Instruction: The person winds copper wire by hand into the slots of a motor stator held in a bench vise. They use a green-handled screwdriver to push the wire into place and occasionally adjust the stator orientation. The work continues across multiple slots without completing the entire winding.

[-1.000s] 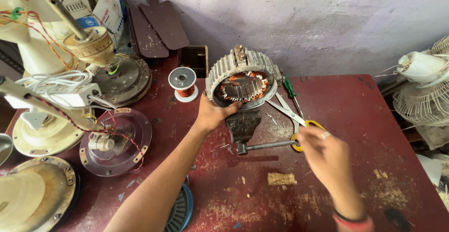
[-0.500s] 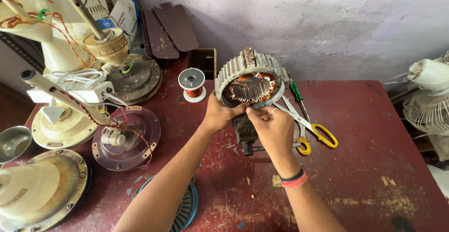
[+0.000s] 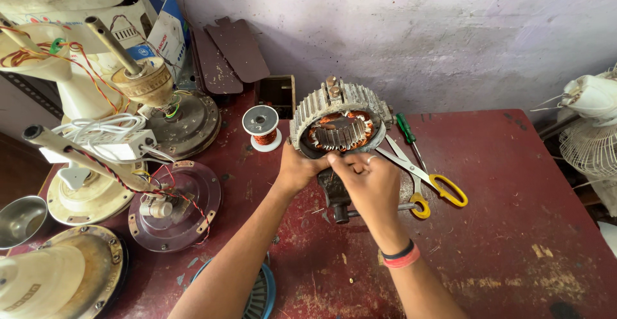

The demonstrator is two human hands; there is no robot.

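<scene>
A finned grey motor stator [image 3: 339,123] with copper windings stands tilted on a small dark vise [image 3: 334,194] on the dark red table [image 3: 514,184]. My left hand [image 3: 297,168] grips the stator's lower left rim. At its front rim my right hand [image 3: 367,181] has its fingers curled and pinched together against the edge; what they pinch is hidden. A black and red band sits on my right wrist.
Yellow-handled scissors [image 3: 440,185] and a green screwdriver [image 3: 406,129] lie right of the stator. A copper wire spool [image 3: 261,126] stands to its left. Dismantled fan motors and a round plate [image 3: 173,203] crowd the left side. A white fan [image 3: 591,126] stands at the right edge.
My right hand came up from the scissors' side at the lower right to the stator's front rim and closed there. My left hand stayed on the stator.
</scene>
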